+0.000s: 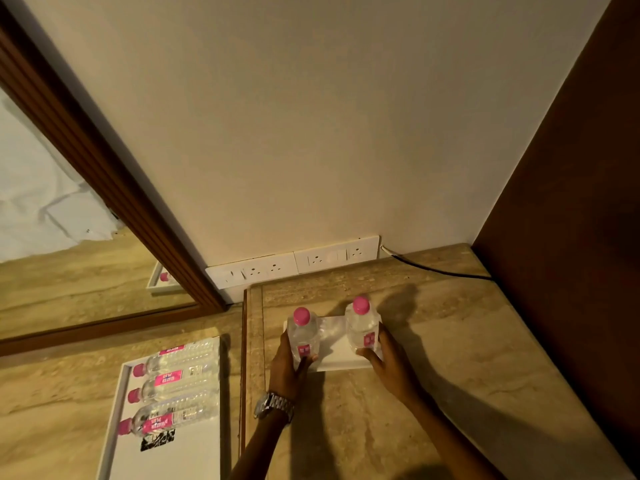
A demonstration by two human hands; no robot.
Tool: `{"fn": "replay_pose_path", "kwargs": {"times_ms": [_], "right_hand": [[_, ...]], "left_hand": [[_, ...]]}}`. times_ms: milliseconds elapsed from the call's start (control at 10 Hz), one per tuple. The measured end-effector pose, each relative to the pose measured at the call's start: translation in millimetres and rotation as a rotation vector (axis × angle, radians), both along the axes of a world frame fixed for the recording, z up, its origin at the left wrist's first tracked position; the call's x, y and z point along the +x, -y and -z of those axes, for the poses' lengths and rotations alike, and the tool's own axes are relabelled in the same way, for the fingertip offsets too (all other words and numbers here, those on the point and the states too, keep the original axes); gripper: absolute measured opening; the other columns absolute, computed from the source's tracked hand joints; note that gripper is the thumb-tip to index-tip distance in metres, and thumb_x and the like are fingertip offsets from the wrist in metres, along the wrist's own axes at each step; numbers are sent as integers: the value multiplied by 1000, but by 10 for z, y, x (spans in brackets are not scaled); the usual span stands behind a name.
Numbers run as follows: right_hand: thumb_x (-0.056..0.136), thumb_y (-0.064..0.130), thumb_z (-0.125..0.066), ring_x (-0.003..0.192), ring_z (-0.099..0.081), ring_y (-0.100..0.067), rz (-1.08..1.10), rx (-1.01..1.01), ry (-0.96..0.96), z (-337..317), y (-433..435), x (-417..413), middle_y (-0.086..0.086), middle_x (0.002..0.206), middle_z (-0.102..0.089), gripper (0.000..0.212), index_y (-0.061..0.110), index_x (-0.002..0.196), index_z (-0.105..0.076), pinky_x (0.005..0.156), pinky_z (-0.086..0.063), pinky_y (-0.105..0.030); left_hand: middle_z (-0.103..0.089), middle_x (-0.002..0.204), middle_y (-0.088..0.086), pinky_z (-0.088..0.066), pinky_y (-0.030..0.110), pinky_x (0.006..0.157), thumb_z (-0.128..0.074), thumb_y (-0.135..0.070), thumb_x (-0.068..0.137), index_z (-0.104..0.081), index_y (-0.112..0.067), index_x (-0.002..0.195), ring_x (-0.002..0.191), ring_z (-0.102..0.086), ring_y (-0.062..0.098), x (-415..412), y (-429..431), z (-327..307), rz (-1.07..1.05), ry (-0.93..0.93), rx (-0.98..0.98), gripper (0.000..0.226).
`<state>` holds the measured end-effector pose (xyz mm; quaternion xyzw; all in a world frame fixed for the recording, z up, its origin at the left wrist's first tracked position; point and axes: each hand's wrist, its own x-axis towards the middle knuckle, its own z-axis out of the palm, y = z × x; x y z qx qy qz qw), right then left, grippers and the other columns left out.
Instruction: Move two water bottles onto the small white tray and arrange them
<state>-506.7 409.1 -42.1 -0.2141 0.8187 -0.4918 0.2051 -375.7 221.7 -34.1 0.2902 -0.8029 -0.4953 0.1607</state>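
A person's left hand (289, 367) curls around the lower body of one water bottle (303, 336), thumb across its pink label, while the right hand (389, 363) cups the base of a second bottle (362, 327), fingers pressed to its side. Both bottles stand upright with pink caps, one at each end of the small white tray (337, 353), a bare strip of tray showing between them. A metal watch (273, 407) circles the left wrist.

The tray sits on a beige stone table (450, 375), near the back wall, where a row of white power sockets (294, 263) runs along the table's edge and a dark cable (436, 270) trails toward the dark wooden panel (571, 202) on the right.

To the left, on a lower surface, a larger white tray (166, 459) carries three more bottles (173, 379) lying on their sides, pink caps pointing left, with a black printed code beside them. A wood-framed mirror (69, 237) leans above, reflecting white fabric.
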Motion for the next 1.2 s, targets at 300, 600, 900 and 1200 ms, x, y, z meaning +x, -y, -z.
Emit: {"fn": "replay_pose_path", "kwargs": {"times_ms": [300, 600, 900, 1200], "right_hand": [[92, 7, -71, 141, -47, -28, -40, -21, -31, -287, 304, -313, -12, 150, -52, 67, 3, 150, -37, 116, -41, -45], [90, 13, -75, 142, -46, -22, -26, -2, -4, -235, 234, -291, -5, 153, -49, 77, 14, 155, -33, 115, -44, -43], [91, 16, -74, 144, -44, -22, -21, 5, 29, -224, 222, -268, -3, 155, -47, 78, 16, 156, -31, 116, -41, -39], [82, 38, -82, 146, -38, -14, 9, -101, -77, -267, 312, -244, 10, 158, -36, 103, 30, 159, -14, 116, -42, -38]], "left_hand": [[-61, 123, 3, -47, 20, 82, -78, -16, 83, -43, -9, 136, 106, -58, 16, -267, 99, -220, -8, 12, -23, 65], [-63, 128, 11, -53, 44, 92, -78, -21, 84, -43, -10, 138, 113, -61, 30, -234, 31, -217, -77, 51, -17, 65], [-60, 134, 13, -52, 48, 99, -77, -19, 84, -39, -7, 141, 120, -58, 30, -233, 35, -214, -55, 62, 28, 69], [-53, 140, 10, -53, 49, 99, -92, -26, 67, -30, -16, 146, 123, -57, 29, -258, 68, -193, -78, 3, 24, 101]]}}
